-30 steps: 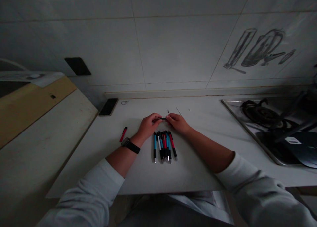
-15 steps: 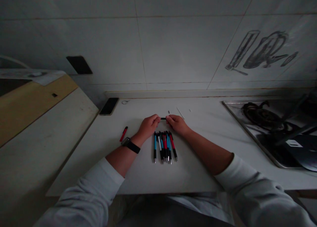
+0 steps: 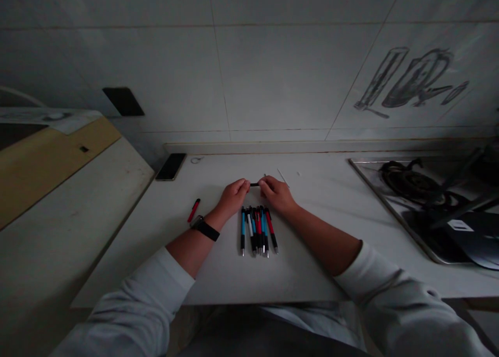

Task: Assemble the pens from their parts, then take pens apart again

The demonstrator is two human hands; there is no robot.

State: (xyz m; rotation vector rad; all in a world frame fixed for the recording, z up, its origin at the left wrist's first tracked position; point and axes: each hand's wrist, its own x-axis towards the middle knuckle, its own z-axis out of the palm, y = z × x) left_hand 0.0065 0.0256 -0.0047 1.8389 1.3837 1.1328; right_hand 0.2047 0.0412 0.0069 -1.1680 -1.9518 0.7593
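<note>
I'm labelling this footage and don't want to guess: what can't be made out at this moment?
All in the head view:
Black piece: its ends are hidden by the left hand and right hand.
Bunched pens: they overlap, so an exact count is unsure.
White bit farther back on the counter: too small to identify.
Stove: cut off by the picture's right edge.
</note>
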